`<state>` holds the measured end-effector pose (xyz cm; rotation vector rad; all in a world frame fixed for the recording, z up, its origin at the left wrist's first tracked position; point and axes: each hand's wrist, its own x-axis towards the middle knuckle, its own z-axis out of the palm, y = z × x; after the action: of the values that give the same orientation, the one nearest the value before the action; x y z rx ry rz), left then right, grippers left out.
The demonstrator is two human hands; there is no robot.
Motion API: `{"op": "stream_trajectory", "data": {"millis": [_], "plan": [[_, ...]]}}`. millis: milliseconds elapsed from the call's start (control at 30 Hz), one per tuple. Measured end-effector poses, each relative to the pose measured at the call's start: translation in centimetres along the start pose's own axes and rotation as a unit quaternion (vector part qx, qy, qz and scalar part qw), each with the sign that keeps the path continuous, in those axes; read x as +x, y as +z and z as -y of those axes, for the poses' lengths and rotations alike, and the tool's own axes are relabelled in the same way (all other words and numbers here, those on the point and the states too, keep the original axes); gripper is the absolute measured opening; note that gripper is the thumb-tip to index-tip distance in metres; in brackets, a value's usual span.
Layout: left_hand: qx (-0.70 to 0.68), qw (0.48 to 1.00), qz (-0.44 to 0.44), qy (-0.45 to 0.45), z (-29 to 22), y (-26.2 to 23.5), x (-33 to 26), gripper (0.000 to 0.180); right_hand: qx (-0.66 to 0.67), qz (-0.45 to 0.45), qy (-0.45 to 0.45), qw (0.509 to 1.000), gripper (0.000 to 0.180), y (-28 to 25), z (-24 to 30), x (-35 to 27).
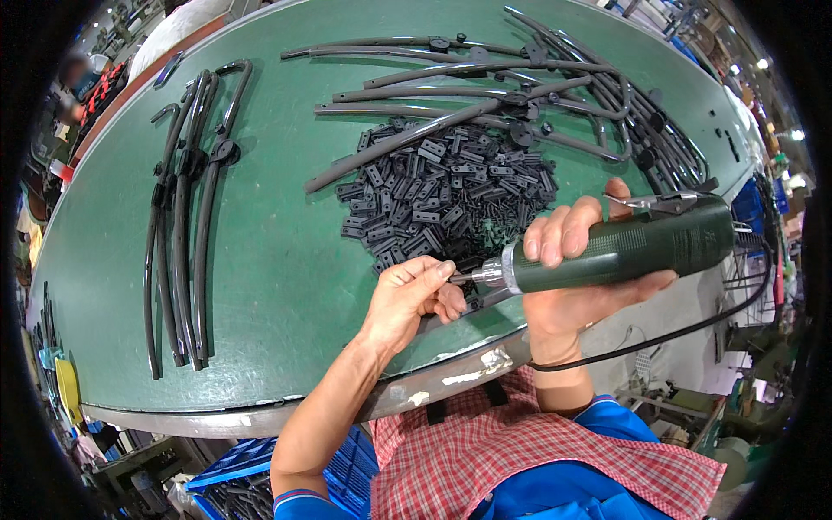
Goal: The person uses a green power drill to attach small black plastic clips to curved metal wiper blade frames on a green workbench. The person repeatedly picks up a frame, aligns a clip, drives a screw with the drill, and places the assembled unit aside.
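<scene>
My right hand (pixel 563 308) is wrapped round a dark green corded electric screwdriver (pixel 646 244), which lies almost level with its bit pointing left. At the bit's tip, my left hand (pixel 412 299) is closed in a pinch, thumb against fingers. Whatever sits between those fingertips is too small or hidden to make out. Beneath both hands, a dark tube (pixel 494 299) shows in part near the table's front edge. Just beyond them spreads a heap of small black plastic blocks (pixel 425 191) with holes, and dark screws (pixel 490 217) lie at its right side.
Bent dark tubes with round black joints (pixel 182 217) lie in a group at the left. More such tubes (pixel 555 95) are piled at the far right, some over the heap. The green table (pixel 269 277) has a curved edge. A black cord (pixel 676 340) loops past my right forearm. A blue crate (pixel 234 464) stands below.
</scene>
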<state>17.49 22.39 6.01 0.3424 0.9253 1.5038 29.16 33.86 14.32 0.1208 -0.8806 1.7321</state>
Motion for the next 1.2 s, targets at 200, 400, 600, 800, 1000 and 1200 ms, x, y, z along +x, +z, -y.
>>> {"op": "stream_trajectory", "data": {"millis": [200, 400, 600, 800, 1000, 1200], "plan": [[0.096, 0.978, -0.132, 0.13, 0.1, 1.8, -1.1, 0.038, 0.019, 0.017, 0.027, 0.999, 0.103, -0.5, 2.4, -0.1], [0.071, 0.977, -0.162, 0.119, 0.3, 1.9, -0.8, 0.038, -0.089, 0.06, 0.118, 0.987, 0.104, 1.1, 1.7, -2.2], [0.076, 0.978, -0.155, 0.114, 0.3, 1.9, -1.0, 0.037, -0.142, 0.13, 0.18, 0.965, 0.093, 1.3, 0.6, -2.4], [0.059, 0.977, -0.153, 0.134, 0.6, 1.8, -0.9, 0.038, -0.104, 0.248, 0.27, 0.924, 0.083, 1.5, -0.2, -0.8], [0.079, 0.978, -0.138, 0.137, 0.8, 1.4, -1.0, 0.033, 0.13, 0.173, 0.22, 0.951, 0.087, -2.2, -1.3, -0.2], [0.762, 0.578, -0.014, 0.292, 3.0, 4.6, -1.0, 0.034, 0.065, 0.015, 0.155, 0.986, 0.074, -8.8, 8.9, -3.5]]}}
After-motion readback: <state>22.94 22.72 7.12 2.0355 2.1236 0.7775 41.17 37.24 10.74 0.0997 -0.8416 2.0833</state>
